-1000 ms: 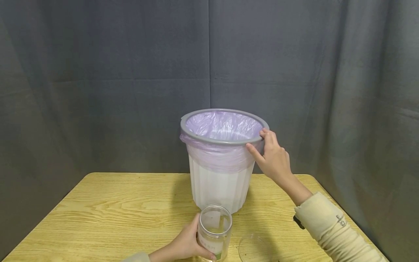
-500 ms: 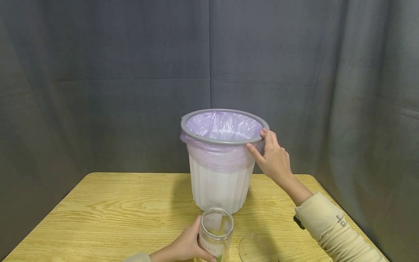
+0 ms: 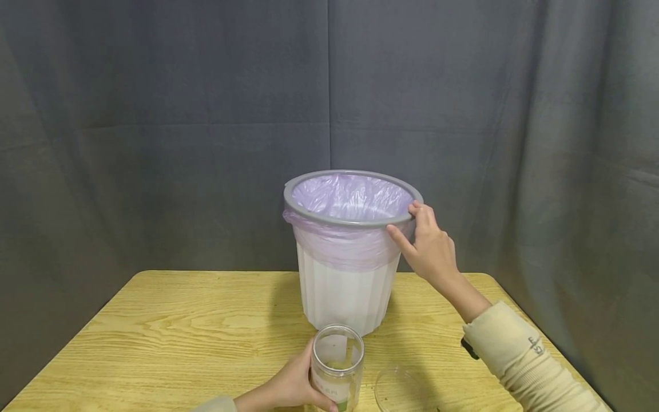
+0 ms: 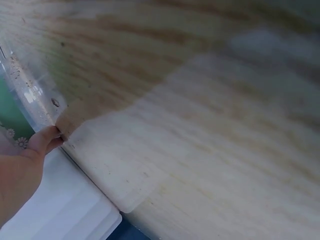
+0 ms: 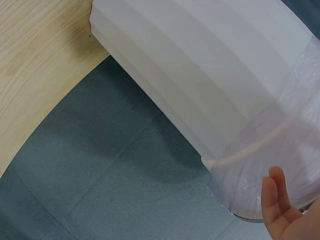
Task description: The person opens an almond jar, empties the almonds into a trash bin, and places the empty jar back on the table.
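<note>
My left hand [image 3: 290, 380] grips a clear plastic jar [image 3: 337, 375] near the front middle of the table, its thumb across the lower side. The jar is uncapped and has a pale label with green at the bottom. Beyond it stands a white ribbed trash can [image 3: 340, 294] with a purple bag [image 3: 340, 249] folded over its top and a grey rim ring [image 3: 340, 222]. My right hand [image 3: 429, 249] holds that rim on the right, thumb in front and fingertips at the edge. Two fingers [image 5: 272, 200] lie against the bag's outside in the right wrist view.
Just right of the jar, a clear round lid [image 3: 401, 390] lies on the wood-grain table [image 3: 195, 337]. Small dark specks are scattered near it. Grey curtains [image 3: 180, 137] hang behind and on both sides, close to the table's edges.
The jar in my left hand has dipped a little lower and nearer, swaying slightly right and back left. My right hand and the trash can keep their place.
</note>
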A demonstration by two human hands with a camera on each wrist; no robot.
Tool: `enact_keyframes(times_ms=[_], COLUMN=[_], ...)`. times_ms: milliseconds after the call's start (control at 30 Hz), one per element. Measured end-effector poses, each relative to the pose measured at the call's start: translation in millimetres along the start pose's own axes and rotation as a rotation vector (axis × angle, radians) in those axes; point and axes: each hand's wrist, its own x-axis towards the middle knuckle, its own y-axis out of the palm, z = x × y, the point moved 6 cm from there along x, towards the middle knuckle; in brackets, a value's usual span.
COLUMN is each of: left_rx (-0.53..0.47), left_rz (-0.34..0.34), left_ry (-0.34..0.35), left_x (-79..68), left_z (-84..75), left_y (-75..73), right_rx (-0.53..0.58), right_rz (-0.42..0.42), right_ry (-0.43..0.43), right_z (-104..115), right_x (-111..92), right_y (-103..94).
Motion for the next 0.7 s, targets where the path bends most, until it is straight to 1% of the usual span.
enact_keyframes(times_ms=[233, 467, 700], left_rx=[-0.023, -0.049, -0.12], left_rz=[0.045, 0.049, 0.068], left_ry=[-0.006, -0.038, -0.055], left_x=[0.6, -0.4, -2.1], left_z=[2.4, 4.5, 5.1], left_y=[1.0, 0.8, 1.4], right_rx=[0.0, 0.008, 0.01], right_rz=[0.009, 0.017, 0.036], right_ry=[0.006, 0.004, 0.015], right_z=[0.3, 1.1, 1.3], right_x=[0.5, 0.8, -1.1], right_y=[-0.8, -2.1, -1.7])
